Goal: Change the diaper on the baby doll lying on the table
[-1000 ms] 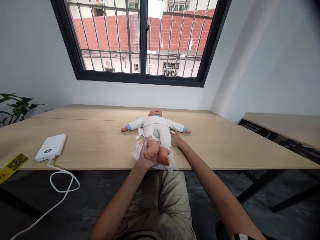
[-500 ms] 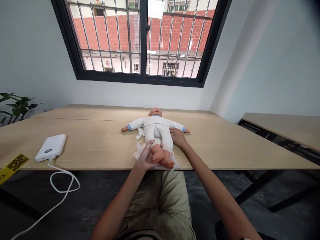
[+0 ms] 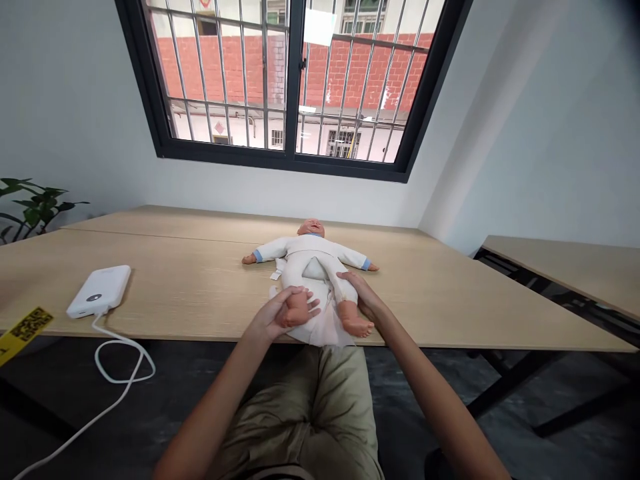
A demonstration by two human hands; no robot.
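A baby doll (image 3: 311,255) in a white suit with blue cuffs lies on its back on the wooden table (image 3: 200,280), head toward the window, arms spread. A white cloth or diaper (image 3: 325,328) lies under its hips at the table's front edge. My left hand (image 3: 280,312) is closed around the doll's left-side foot. My right hand (image 3: 363,299) rests against the other leg just above its bare foot (image 3: 356,325), fingers laid along it.
A white power bank (image 3: 99,291) lies at the table's left with its white cable (image 3: 113,360) looping off the edge. A yellow tag (image 3: 23,327) sits at the far left. A plant (image 3: 30,207) stands left, a second table (image 3: 575,267) right. My lap is below.
The doll's legs, held together and raised a second ago, are now lowered and spread apart. My right hand moved from its hip down to the right-side leg.
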